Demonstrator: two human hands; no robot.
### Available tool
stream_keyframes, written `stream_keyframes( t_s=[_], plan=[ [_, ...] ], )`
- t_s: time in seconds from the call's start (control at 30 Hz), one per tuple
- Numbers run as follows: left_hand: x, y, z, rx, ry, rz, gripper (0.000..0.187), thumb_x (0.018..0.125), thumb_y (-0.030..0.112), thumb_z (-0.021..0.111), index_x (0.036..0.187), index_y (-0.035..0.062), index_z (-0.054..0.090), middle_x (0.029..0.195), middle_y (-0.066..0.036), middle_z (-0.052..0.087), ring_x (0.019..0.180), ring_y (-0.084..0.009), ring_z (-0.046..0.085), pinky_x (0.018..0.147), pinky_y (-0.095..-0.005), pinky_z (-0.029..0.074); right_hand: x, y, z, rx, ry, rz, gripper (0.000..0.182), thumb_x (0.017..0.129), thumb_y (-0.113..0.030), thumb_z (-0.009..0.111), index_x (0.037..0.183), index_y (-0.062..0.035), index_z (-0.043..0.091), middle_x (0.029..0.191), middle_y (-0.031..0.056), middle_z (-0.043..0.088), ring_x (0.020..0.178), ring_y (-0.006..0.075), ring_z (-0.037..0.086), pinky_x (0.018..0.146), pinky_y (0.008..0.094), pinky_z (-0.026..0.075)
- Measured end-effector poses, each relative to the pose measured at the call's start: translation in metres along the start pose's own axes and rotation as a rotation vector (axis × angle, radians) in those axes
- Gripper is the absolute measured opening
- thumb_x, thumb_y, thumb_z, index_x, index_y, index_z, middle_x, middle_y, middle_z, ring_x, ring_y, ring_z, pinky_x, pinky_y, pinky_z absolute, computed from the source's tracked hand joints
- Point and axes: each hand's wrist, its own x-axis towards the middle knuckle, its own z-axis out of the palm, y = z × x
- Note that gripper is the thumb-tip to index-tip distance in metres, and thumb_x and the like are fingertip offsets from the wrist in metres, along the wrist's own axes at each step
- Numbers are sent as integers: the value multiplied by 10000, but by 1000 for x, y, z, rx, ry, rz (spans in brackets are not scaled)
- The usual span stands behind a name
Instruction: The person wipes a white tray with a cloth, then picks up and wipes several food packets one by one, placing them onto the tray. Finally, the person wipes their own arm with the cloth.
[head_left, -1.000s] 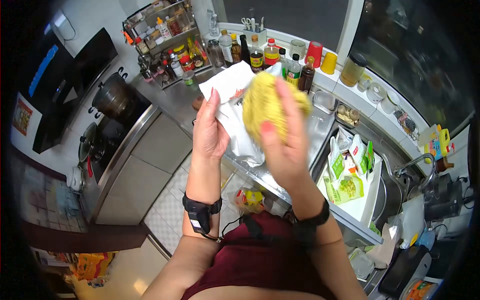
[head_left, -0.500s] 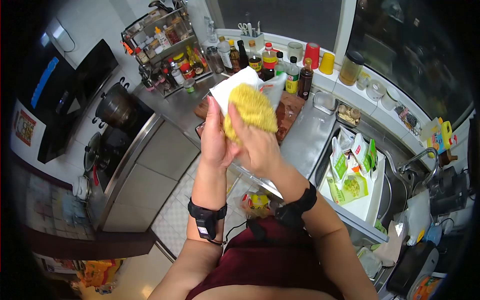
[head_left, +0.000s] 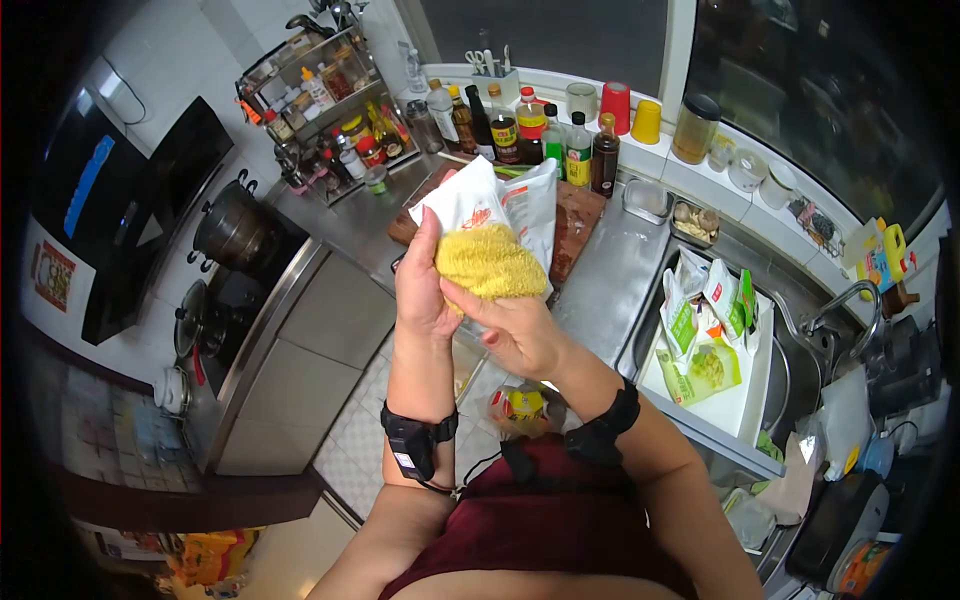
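Note:
My left hand (head_left: 424, 285) grips a white plastic food packet (head_left: 470, 200) with red print, its thumb along the packet's left edge. A yellow towel-like cloth (head_left: 490, 262) lies over the packet's lower front, pressed there by my right hand (head_left: 520, 335), whose fingers are closed on it. The packet's silvery-white right part (head_left: 535, 210) sticks out past the cloth. Both hands are raised in front of a brown wooden cutting board (head_left: 582, 225) on the counter. The cloth hides the lower packet.
Several sauce bottles (head_left: 505, 135) stand behind the board. A white tray (head_left: 755, 400) of packaged food rests over the sink at right. A spice rack (head_left: 330, 95) stands at back left, near a stove with a dark pot (head_left: 235, 225). A plastic bag (head_left: 522, 408) is below my hands.
My right hand has moved down the packet with the yellow cloth, uncovering the packet's upper part and red print. My left hand still holds the packet.

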Motion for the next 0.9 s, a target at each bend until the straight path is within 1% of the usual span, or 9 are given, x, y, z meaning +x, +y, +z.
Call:
stream_keyframes(
  t_s=[0.13,0.23,0.43,0.53,0.67,0.7,0.8,0.83,0.9],
  plan=[
    [5,5,3,49,-105,102,511,976,341,360,1386,42,300,1356,-131,426,1221,-278,448,1017,-445,366,-24,-4,-5,58,-20,19,479,954,-349,350,1262,-17,505,1094,212,596,1021,371,573,901,400,427],
    [6,13,8,53,-150,135,519,977,341,356,1403,55,271,1406,-122,363,1275,-280,384,1044,-461,327,-49,-3,-7,114,-164,157,460,944,-308,371,1254,3,506,1037,205,614,917,359,607,816,383,466],
    [2,19,12,74,-155,174,524,977,342,355,1415,76,249,1423,-117,337,1289,-287,363,1050,-466,318,-45,-13,-13,-35,137,72,478,898,-235,455,1300,23,444,973,201,619,796,356,602,749,380,471],
    [1,10,19,52,-175,159,529,979,348,342,1426,92,224,1429,-122,325,1292,-293,357,1057,-459,313,-13,-10,-10,-63,211,-9,551,874,-210,484,1354,27,355,1000,200,607,804,364,589,749,402,458],
    [2,5,25,8,-204,211,529,980,350,331,1433,106,209,1438,-118,314,1298,-300,348,1065,-461,299,-13,-3,-6,-112,-110,202,614,860,-164,499,1398,17,264,1216,239,515,1067,381,540,910,375,416],
    [3,10,20,-21,-229,215,524,979,348,333,1431,108,218,1443,-112,309,1306,-307,333,1072,-481,280,-18,3,3,-156,11,36,624,857,-167,512,1406,-8,260,1206,251,514,1061,394,537,911,382,417],
    [2,17,15,-127,-214,248,508,981,308,330,1430,98,219,1454,-125,285,1328,-320,292,1079,-515,242,-40,4,13,-281,-12,-18,625,850,-159,517,1404,-13,267,1163,254,533,990,395,569,885,391,433],
    [1,18,18,-93,-229,255,504,983,306,327,1432,106,215,1456,-125,282,1330,-318,289,1079,-510,245,-52,2,17,-64,-94,202,628,848,-192,540,1400,-29,288,1189,232,532,1041,380,549,912,412,418],
    [0,21,21,-69,-234,252,503,984,309,323,1433,110,213,1457,-125,281,1329,-317,290,1078,-511,246,-60,4,17,-78,-27,258,676,827,-187,583,1401,-12,273,1190,240,525,1039,375,546,922,409,408]
  ],
)
